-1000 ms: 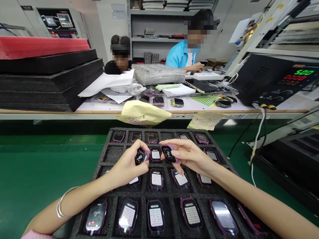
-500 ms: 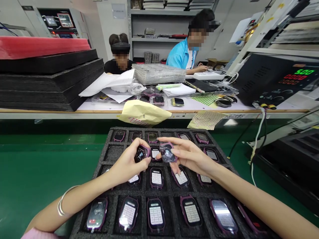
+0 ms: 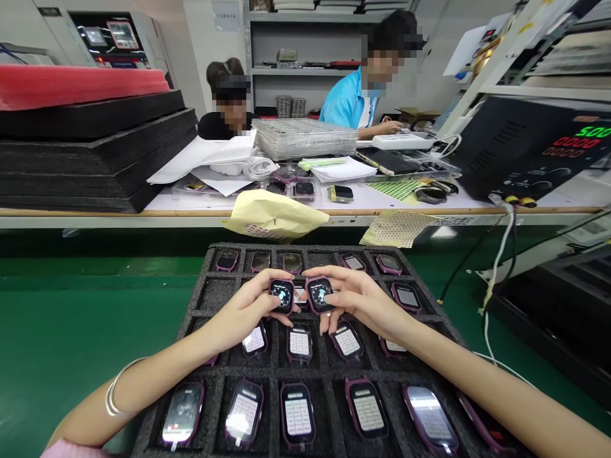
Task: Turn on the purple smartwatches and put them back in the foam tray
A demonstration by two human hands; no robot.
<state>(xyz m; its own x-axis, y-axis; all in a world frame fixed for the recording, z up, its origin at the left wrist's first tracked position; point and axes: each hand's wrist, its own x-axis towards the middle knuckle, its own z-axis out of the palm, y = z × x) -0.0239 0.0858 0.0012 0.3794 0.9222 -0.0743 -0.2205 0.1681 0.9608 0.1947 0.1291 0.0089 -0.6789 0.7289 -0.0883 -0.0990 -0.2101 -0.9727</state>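
Observation:
Two purple-framed smartwatch bodies without straps are held side by side above a black foam tray [image 3: 210, 294]. My left hand [image 3: 260, 296] is closed round the left smartwatch [image 3: 281, 294], thumb at its lower left edge. The right smartwatch [image 3: 317, 291] is in my right hand [image 3: 356, 296], whose thumb lies on its screen. Both lit screens face me and show a similar dial with a blue figure. Beneath my hands, the tray's compartments hold several more purple smartwatches, many showing a white grid screen, such as the front-row smartwatch [image 3: 298, 412].
Behind the tray runs a workbench [image 3: 191, 215] with stacked black foam [image 3: 95, 159], clear plastic trays [image 3: 305, 138] and a power supply [image 3: 529, 149]. Yellow paper [image 3: 274, 215] overhangs its edge. Two people sit beyond, one in a blue shirt [image 3: 342, 102]. Cables [image 3: 501, 273] hang at right.
Both smartwatches have turned to face me more squarely, and their dials read more clearly. My left hand has shifted slightly right, and my right thumb now rests on the screen.

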